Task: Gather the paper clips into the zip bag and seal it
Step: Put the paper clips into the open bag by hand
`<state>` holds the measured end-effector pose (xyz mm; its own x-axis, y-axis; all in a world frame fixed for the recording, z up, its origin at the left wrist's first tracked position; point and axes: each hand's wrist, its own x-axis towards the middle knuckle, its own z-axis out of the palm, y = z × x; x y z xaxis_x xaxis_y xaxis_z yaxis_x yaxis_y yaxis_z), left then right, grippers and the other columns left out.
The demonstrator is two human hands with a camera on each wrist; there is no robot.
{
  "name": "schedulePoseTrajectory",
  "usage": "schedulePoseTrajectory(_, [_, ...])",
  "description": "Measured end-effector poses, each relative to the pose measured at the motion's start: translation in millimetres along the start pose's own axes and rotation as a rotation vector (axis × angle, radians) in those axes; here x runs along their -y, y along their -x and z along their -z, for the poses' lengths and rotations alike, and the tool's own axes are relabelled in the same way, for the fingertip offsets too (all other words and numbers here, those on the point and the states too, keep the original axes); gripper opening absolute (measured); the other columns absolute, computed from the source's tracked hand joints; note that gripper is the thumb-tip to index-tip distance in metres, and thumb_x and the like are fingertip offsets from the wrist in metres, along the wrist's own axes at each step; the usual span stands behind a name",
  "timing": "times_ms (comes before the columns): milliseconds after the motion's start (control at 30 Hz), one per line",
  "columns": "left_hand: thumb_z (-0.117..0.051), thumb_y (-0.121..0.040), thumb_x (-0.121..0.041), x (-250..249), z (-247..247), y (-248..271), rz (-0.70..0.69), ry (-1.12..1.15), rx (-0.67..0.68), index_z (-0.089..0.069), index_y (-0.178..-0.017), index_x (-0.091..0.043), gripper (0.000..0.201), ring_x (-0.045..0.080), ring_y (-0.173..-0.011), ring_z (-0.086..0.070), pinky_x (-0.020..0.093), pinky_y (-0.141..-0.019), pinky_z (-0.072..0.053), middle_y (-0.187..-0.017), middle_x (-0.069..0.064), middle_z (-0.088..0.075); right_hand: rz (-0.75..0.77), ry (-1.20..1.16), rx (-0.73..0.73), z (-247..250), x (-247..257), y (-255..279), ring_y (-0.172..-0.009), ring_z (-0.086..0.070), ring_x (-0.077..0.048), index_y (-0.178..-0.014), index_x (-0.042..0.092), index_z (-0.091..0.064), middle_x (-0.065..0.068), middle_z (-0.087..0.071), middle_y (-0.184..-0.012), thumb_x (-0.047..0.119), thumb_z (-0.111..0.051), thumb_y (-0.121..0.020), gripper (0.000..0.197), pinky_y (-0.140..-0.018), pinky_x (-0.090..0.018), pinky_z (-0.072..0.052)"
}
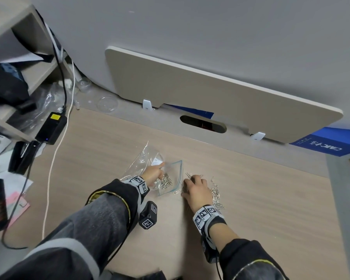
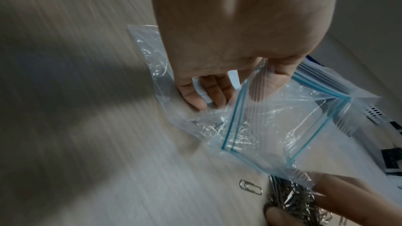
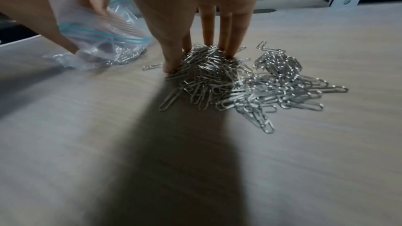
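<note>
Pale wood-grain laminate worktop, matte, faint streaked texture. Clear thin-plastic zip bag with teal zip lines lies crinkled on it, mouth open toward the right, held up into a squarish opening in the left wrist view. A small clump of clips already sits inside.

Left hand pinches the bag's upper lip, thumb inside the mouth and fingers behind the film; grip is closed on the plastic.

Silver bent-wire paper clips, glossy, oval-looped, lie in a loose tangled heap just right of the bag mouth. One stray clip lies flat between heap and bag.

Right hand is over the heap's left part, fingertips and thumb dug down into the mound and curled round a bunch of clips; grip is gathering that bunch, which touches the worktop.

Black rectangular power brick with yellow label and white cord at far left, well apart.
</note>
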<state>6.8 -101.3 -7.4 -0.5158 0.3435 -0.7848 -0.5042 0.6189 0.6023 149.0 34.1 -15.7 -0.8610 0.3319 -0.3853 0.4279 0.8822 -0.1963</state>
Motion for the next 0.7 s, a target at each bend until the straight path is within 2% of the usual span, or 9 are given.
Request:
schedulePoseTrajectory(67, [-0.04, -0.076, 0.009, -1.3, -0.1, 1.6, -0.01, 0.011, 0.001, -0.043, -0.142, -0.024, 0.073, 0.011, -0.051, -0.031, 0.015, -0.036, -0.028, -0.114, 0.019, -0.061, 0.03, -0.025, -0.02, -1.8, -3.9, -1.3, -0.115, -0.045, -0.033, -0.115, 0.016, -0.061, -0.007, -0.049, -0.128, 0.018, -0.061, -0.085, 0.03, -0.083, -0.042, -0.05])
schedulePoseTrajectory(100, [-0.04, -0.076, 0.009, -1.3, 0.1, 1.4, -0.018, 0.012, -0.003, -0.044, -0.141, -0.025, 0.074, 0.011, -0.051, -0.031, 0.015, -0.036, -0.028, -0.122, 0.02, -0.058, 0.038, -0.026, -0.017, -3.6, -6.7, -2.6, -0.112, -0.047, -0.033, -0.111, 0.014, -0.063, -0.007, -0.051, -0.124, 0.012, -0.059, -0.085, 0.027, -0.082, -0.042, -0.051])
schedulePoseTrajectory(133, [-0.04, -0.075, 0.009, -0.9, 0.1, 0.5, -0.021, 0.01, -0.005, -0.044, -0.141, -0.026, 0.075, 0.011, -0.051, -0.031, 0.017, -0.039, -0.029, -0.121, 0.017, -0.058, 0.045, -0.021, -0.015, -4.8, -9.2, -3.7, -0.109, -0.048, -0.033, -0.108, 0.013, -0.065, -0.008, -0.053, -0.121, 0.007, -0.057, -0.084, 0.026, -0.08, -0.042, -0.051])
schedulePoseTrajectory(200, [-0.041, -0.074, 0.008, -0.1, -0.2, -1.4, -0.017, -0.004, -0.01, -0.045, -0.14, -0.029, 0.075, 0.012, -0.052, -0.032, 0.019, -0.043, -0.029, -0.108, 0.009, -0.059, 0.056, -0.011, -0.031, -7.4, -13.4, -5.4, -0.104, -0.051, -0.034, -0.102, 0.011, -0.066, -0.009, -0.056, -0.113, 0.001, -0.056, -0.081, 0.025, -0.076, -0.041, -0.051])
schedulePoseTrajectory(300, [-0.04, -0.076, 0.009, 0.1, 0.3, -1.9, -0.019, -0.029, -0.025, -0.047, -0.139, -0.027, 0.073, 0.013, -0.052, -0.031, 0.019, -0.043, -0.03, -0.075, 0.001, -0.048, 0.059, -0.026, -0.052, -7.9, -16.1, -5.7, -0.102, -0.053, -0.035, -0.1, 0.008, -0.066, -0.011, -0.056, -0.109, 0.0, -0.054, -0.082, 0.022, -0.075, -0.042, -0.05])
schedulePoseTrajectory(400, [-0.041, -0.076, 0.008, -0.7, 0.1, -0.5, -0.029, -0.053, -0.019, -0.046, -0.139, -0.028, 0.073, 0.014, -0.052, -0.03, 0.019, -0.043, -0.03, -0.076, 0.002, -0.046, 0.017, -0.097, -0.062, -5.9, -20.1, -7.9, -0.103, -0.052, -0.033, -0.1, 0.008, -0.066, -0.011, -0.055, -0.109, 0.004, -0.053, -0.084, 0.021, -0.077, -0.039, -0.048])
schedulePoseTrajectory(533, [-0.044, -0.075, 0.005, 1.1, 1.3, -2.9, -0.024, -0.067, -0.002, -0.043, -0.14, -0.033, 0.075, 0.013, -0.051, -0.03, 0.022, -0.044, -0.027, -0.069, 0.002, -0.038, -0.08, -0.233, -0.089, -5.6, -28.0, -7.9, -0.098, -0.055, -0.03, -0.091, 0.008, -0.067, -0.01, -0.057, -0.104, 0.008, -0.056, -0.084, 0.013, -0.077, -0.036, -0.047])
schedulePoseTrajectory(700, [-0.046, -0.078, 0.002, 1.1, 2.6, -1.9, -0.044, -0.106, 0.012, -0.04, -0.141, -0.033, 0.073, 0.014, -0.05, -0.031, 0.022, -0.044, -0.029, -0.072, 0.004, -0.042, -0.206, -0.429, -0.123, -0.4, -39.4, -6.1, -0.091, -0.062, -0.026, -0.083, 0.01, -0.072, -0.008, -0.067, -0.097, 0.006, -0.062, -0.08, 0.011, -0.08, -0.028, -0.044])
